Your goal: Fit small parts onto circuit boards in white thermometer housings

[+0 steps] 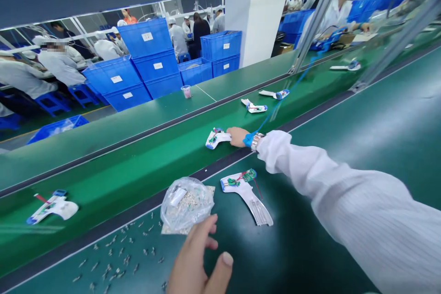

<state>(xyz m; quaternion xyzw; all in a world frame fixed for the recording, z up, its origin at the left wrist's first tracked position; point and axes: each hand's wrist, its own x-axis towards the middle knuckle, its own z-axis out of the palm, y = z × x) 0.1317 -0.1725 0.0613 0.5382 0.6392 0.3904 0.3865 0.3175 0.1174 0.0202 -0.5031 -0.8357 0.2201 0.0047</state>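
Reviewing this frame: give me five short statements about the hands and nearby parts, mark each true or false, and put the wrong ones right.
1. The right hand holds a white gun-shaped plastic shell. True.
2. The left hand is closed around another shell. False: its fingers are spread and it holds nothing.
3. A clear plastic bag of small pale pieces lies left, in the picture, of a white plastic shell with a green circuit board. True.
4. The blue cord-like wrist strap is on the left wrist. False: it is on the right.
5. Small metallic pieces lie scattered on the dark green tabletop. True.
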